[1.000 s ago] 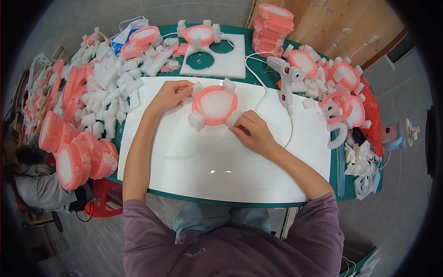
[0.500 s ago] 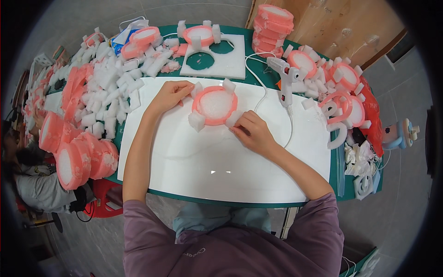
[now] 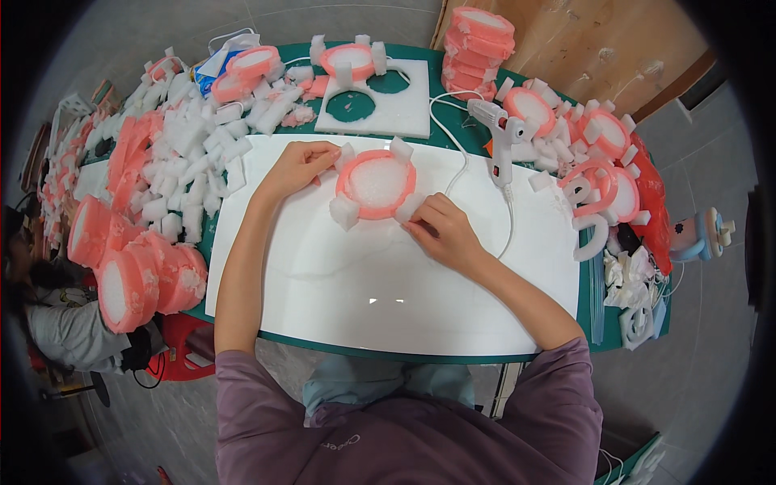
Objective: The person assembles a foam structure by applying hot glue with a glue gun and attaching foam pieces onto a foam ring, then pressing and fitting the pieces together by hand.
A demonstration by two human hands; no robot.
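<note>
The pink foam ring (image 3: 375, 184) lies flat on the white board (image 3: 388, 283) in front of me, near its far edge. It is a round salmon-pink band around a pale, frosty white middle, and I count four small white foam blocks on its rim: one at the upper left, one at the upper right (image 3: 401, 148), one at the lower left (image 3: 344, 212) and one at the lower right.

My left hand (image 3: 301, 166) rests on the upper-left side, fingers curled close and pressing the block there. My right hand (image 3: 440, 230) sits at the lower-right side, fingers drawn narrow and pinching that block against the ring.

One white glue gun (image 3: 499, 133) stands just beyond the board to my right. One stack of finished pink rings (image 3: 478, 40) sits at the table's far end.
</note>
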